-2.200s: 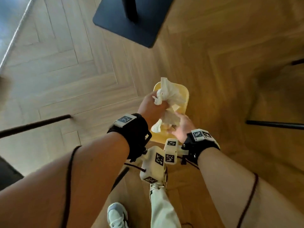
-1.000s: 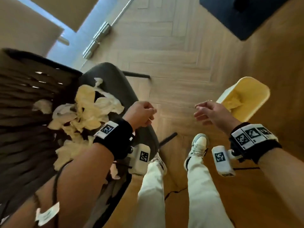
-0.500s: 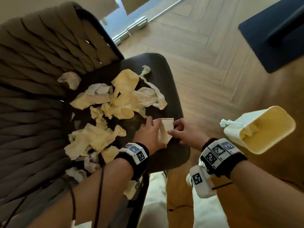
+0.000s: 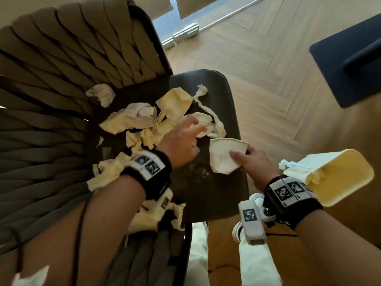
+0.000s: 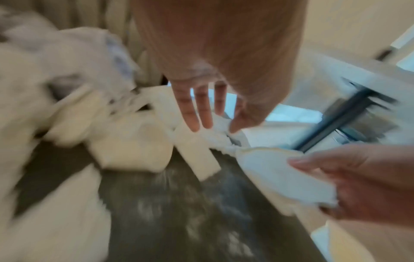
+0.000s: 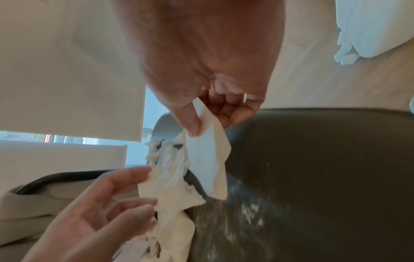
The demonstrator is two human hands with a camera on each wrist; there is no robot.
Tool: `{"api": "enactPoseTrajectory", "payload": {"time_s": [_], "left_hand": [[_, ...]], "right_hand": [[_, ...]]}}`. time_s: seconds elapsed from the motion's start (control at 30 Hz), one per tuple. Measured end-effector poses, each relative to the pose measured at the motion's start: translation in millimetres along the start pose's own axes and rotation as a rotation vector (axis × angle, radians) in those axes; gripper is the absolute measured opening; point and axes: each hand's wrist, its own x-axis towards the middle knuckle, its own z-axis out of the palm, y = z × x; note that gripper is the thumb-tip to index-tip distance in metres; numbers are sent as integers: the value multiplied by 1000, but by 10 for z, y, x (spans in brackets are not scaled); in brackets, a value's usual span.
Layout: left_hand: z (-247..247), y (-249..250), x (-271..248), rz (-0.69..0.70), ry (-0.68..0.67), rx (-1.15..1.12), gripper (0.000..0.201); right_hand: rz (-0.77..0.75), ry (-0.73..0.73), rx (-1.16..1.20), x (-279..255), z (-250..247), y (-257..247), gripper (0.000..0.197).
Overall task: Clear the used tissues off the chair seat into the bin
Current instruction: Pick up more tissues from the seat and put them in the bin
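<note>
We find most crumpled cream tissues (image 4: 144, 122) still strewn across the dark chair seat (image 4: 212, 195). Our right hand (image 4: 255, 164) pinches one flat tissue (image 4: 223, 156); our left hand (image 4: 181, 141), fingers spread, reaches the heap. The pale yellow plastic bin (image 4: 338, 178) holds a few.

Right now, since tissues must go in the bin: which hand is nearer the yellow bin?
Right. The right hand, pinching a flat tissue at the seat's edge, is just beside the bin; the left hand reaches into the tissue pile further away.
</note>
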Motion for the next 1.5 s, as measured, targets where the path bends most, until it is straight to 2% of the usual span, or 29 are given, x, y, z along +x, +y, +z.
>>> {"api": "enactPoseTrajectory", "payload": {"time_s": [0.07,0.13,0.2,0.23,0.33,0.43,0.53,0.6,0.67,0.77,0.87,0.97,1.03,1.17,1.27,1.4,1.5], "left_hand": [[-58,-12,315,111,-67,369,78],[-67,-5,592,103,-249,612,93],[-54,40,745,93,-393,703,90],[-23,67,764,97,-406,692,83],[54,132,667,86,-263,440,43],[-34,145,432,21,32,48,20],[-321,37,187,-208,260,-206,22],[-498,-94,1,-401,337,-354,28],[-593,-258,-167,-519,381,-457,33],[-614,-491,-380,-609,430,-512,32],[-604,-656,-536,-642,458,-547,24],[-564,-757,-597,-648,417,-537,21],[-496,-771,-571,-613,299,-479,35],[-211,-716,-390,-448,10,-362,50],[-5,-728,-236,-442,-99,-283,67],[234,-774,-101,-495,-124,-112,77],[338,-775,-79,-632,24,-236,82]], "right_hand": [[-9,-63,1,-53,-114,-9,34],[-24,-121,-45,-100,-204,18,32],[-50,-164,-79,-133,-274,61,29],[-63,-184,-82,-163,-297,66,28],[-113,-238,-27,-196,-336,8,19],[-181,-292,43,-174,-283,-187,16],[-227,-284,70,20,-125,-485,17],[-294,-288,33,198,57,-737,16],[-401,-310,-130,366,294,-996,22],[-482,-306,-445,644,769,-1283,37],[-503,-145,-734,929,1210,-1408,49],[-527,-82,-1006,1079,1453,-1425,55],[-550,-73,-1097,1122,1518,-1431,53],[-565,-56,-1131,1181,1555,-1446,60],[-505,-81,-1141,1207,1528,-1450,80],[-484,-85,-1320,1207,1533,-1437,84],[-447,-93,-1348,1216,1515,-1437,79]]}}
